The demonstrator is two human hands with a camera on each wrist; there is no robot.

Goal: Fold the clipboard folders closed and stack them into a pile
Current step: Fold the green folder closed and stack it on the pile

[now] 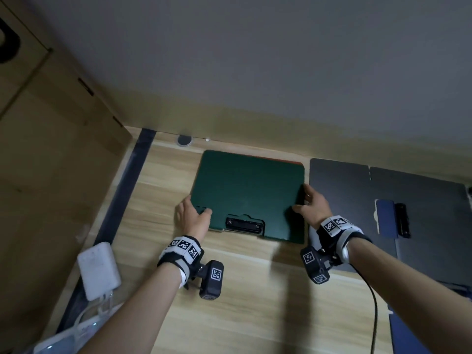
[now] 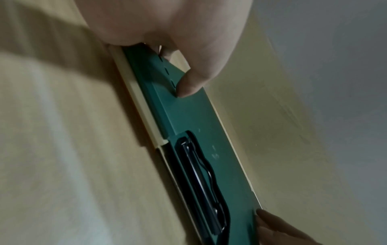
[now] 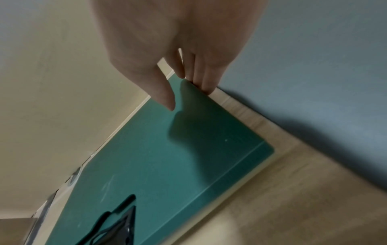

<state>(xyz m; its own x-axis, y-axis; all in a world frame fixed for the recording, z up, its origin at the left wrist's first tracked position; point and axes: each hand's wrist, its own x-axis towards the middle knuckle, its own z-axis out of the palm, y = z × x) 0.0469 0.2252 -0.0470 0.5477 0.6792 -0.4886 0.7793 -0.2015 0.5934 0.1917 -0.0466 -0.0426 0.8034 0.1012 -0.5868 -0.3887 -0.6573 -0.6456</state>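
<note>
A closed green clipboard folder (image 1: 247,198) lies flat on the wooden table (image 1: 229,302), its black clip (image 1: 244,224) facing me. It tops a pile: a red edge (image 1: 281,160) peeks out at the back and a cream folder (image 2: 138,102) shows beneath. My left hand (image 1: 198,208) grips the green folder's left edge, thumb (image 2: 186,86) on the cover. My right hand (image 1: 305,201) pinches the right edge, with the thumb (image 3: 165,97) over the cover and the fingers (image 3: 205,82) at the rim.
An open dark folder (image 1: 421,200) with a black clip (image 1: 402,221) lies to the right. Another dark blue sheet (image 1: 408,335) is at the bottom right. A white adapter (image 1: 98,269) and a cardboard box (image 1: 51,149) stand left. The wall runs close behind the pile.
</note>
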